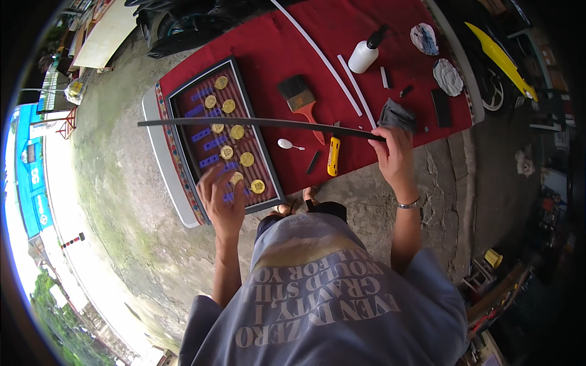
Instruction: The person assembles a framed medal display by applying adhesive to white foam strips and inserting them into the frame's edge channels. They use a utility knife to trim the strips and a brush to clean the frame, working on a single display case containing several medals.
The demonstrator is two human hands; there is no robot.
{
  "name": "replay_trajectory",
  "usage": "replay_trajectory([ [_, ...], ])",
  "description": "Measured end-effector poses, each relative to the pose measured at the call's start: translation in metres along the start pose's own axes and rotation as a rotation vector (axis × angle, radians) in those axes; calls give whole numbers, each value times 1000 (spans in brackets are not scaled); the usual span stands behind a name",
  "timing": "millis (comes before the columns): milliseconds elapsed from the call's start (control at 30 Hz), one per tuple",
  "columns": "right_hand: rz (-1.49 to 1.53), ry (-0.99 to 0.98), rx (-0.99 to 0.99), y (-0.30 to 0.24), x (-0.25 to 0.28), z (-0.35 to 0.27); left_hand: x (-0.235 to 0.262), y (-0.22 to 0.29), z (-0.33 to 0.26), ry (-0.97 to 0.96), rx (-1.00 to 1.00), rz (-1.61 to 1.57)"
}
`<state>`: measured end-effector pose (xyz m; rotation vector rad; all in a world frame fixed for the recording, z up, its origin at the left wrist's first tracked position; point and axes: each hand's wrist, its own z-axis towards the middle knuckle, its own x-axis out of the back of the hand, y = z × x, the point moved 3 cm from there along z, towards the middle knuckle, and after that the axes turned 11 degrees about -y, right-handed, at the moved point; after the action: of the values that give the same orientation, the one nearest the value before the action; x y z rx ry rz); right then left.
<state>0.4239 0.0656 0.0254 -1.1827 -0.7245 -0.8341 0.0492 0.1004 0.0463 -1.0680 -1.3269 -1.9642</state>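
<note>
A long, thin dark strip (274,124) stretches across the framed display, its right end pinched in my right hand (395,157). Its far left end reaches past the frame, unsupported. My left hand (223,200) hovers by the near left part of the dark-edged display frame (262,140), holding nothing, with its fingers apart and slightly bent. Whether those fingertips touch the frame I cannot tell. Inside the frame lie several gold medals (246,159) with blue ribbons (209,161) on a striped backing.
A red cloth (274,61) covers the table. On it lie a paintbrush (299,100), a yellow utility knife (333,157), a white plastic spoon (285,144), a white spray bottle (364,57), white strips (323,56), a grey rag (395,114) and crumpled cloths (448,78).
</note>
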Motion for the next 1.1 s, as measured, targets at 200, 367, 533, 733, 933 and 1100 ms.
replay_trajectory([
  [200,13,-86,142,-53,28,5,54,-11,19,121,-124,351],
  [367,43,-85,206,-90,35,0,87,-47,4,-74,-223,230],
  [533,32,-59,237,-123,32,-5,111,-68,-33,-2,-235,118],
  [733,50,-30,207,-153,21,-18,133,-103,-73,51,-209,102],
  [933,66,39,59,-152,23,-38,144,-122,-94,71,-187,92],
  [1100,-320,-29,7,-142,30,-52,140,-113,-96,87,-249,44],
])
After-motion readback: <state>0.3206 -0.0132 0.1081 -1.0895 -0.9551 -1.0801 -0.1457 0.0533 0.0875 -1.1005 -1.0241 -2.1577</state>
